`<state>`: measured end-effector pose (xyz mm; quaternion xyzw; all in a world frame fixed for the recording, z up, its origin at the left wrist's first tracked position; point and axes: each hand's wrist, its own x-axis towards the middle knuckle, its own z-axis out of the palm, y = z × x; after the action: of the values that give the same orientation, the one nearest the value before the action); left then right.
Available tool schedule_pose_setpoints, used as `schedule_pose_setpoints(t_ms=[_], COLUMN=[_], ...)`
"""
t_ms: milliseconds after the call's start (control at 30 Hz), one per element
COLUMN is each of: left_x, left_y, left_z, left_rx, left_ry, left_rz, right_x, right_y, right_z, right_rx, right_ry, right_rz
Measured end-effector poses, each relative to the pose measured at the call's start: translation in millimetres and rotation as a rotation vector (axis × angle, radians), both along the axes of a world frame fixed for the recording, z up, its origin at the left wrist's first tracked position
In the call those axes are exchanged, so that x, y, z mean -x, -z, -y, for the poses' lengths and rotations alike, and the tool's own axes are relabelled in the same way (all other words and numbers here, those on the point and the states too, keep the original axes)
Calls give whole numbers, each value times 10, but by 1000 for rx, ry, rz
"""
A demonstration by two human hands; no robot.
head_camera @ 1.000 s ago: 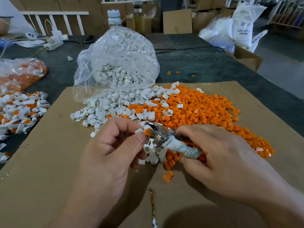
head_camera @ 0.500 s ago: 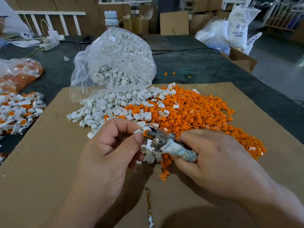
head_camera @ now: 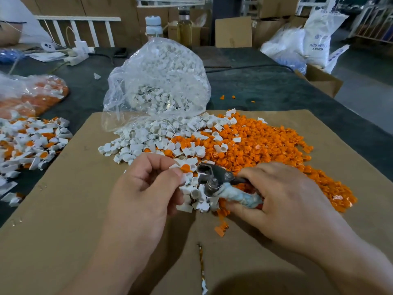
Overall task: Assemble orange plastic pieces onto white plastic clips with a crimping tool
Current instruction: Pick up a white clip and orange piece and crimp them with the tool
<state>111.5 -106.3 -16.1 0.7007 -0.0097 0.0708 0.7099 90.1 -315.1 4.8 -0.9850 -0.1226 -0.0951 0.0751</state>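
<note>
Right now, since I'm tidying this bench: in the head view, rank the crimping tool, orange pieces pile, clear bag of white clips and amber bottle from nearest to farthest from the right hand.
1. Crimping tool, gripped in the right hand.
2. Orange pieces pile, right beside it, on the cardboard.
3. Clear bag of white clips, farther back-left.
4. Amber bottle, far back.

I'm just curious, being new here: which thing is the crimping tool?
Find the brown cardboard sheet, then the right hand at the near edge of its orange heap. That hand grips the crimping tool: the only metal thing, handle wrapped in pale tape.
</note>
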Motion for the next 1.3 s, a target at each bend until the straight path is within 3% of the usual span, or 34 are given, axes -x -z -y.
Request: schedule_pose_setpoints(t_ms=[167, 333, 500, 633, 733, 933, 1067, 1167, 1300], left_x=[48, 89, 141, 181, 202, 174, 176, 214, 233], left_y=[2, -10, 5, 22, 9, -4, 8, -26, -36], left_z=[69, 120, 167, 163, 163, 103, 70, 106, 133], left_rx=[-170, -244, -439, -540, -459, -230, -292, -233, -234], left_ry=[101, 60, 53, 59, 99, 353, 285, 289, 297], left_rz=[-140, -143, 18, 215, 235, -97, 129, 219, 301], right_x=[-89, -93, 1, 13, 25, 37, 67, 112, 163], right_y=[36, 45, 11, 34, 25, 30, 28, 24, -5], right_z=[24, 15, -190, -251, -203, -217, -215, -247, -255], right_rx=[169, 129, -118, -135, -193, -281, -414, -521, -860], right_ry=[95, 65, -154, -206, -198, -251, -318, -347, -291], right_rz=[-31, -62, 162, 176, 145, 102, 42, -21, -264])
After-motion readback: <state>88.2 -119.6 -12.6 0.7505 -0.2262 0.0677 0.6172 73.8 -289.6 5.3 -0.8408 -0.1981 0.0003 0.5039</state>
